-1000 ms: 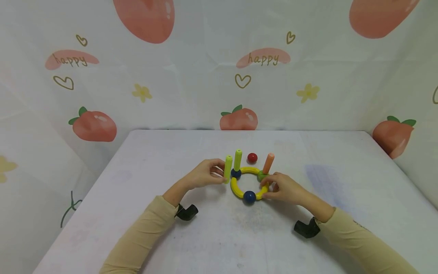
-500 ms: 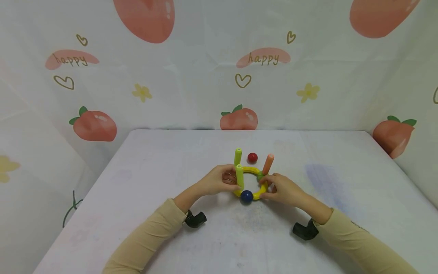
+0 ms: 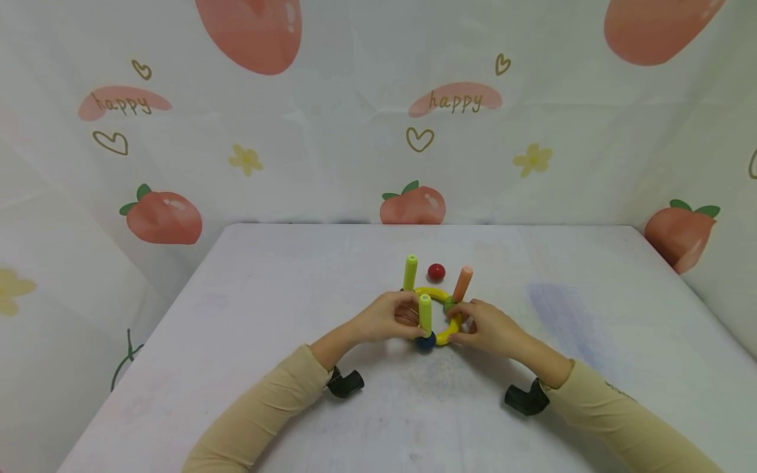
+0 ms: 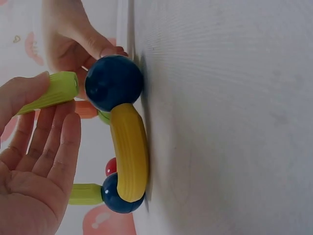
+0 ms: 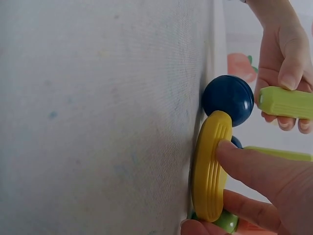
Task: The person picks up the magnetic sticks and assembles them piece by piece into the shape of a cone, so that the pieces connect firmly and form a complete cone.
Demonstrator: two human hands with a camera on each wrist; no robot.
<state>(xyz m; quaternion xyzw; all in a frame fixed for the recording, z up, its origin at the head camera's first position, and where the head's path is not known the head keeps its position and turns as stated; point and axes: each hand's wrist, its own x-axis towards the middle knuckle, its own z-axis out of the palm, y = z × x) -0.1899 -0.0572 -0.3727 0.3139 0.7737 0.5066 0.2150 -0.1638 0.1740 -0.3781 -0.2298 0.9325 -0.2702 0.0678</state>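
My left hand [image 3: 390, 318] pinches a light green stick [image 3: 425, 312] between thumb and fingers. The stick stands upright, its lower end close over the front dark blue ball [image 4: 115, 83]; both wrist views show a narrow gap there. With thumb and fingers, my right hand [image 3: 493, 328] holds a yellow curved piece [image 5: 210, 166] of the ring on the table. Another yellow curved piece [image 4: 129, 152] joins the front blue ball to a second blue ball [image 4: 115, 193]. From that ball rises another light green stick [image 3: 411, 272]. An orange stick [image 3: 463, 284] stands on a green ball [image 3: 449, 306].
A loose red ball [image 3: 436, 272] lies just behind the ring on the white table [image 3: 284, 263]. A printed cloth [image 3: 355, 131] hangs behind the table. Black wrist mounts [image 3: 345, 383] sit under both forearms.
My left hand has carried the green stick right and toward the front, from beside the ring to over the front blue ball. The ring has shifted slightly left; my right hand keeps its hold.
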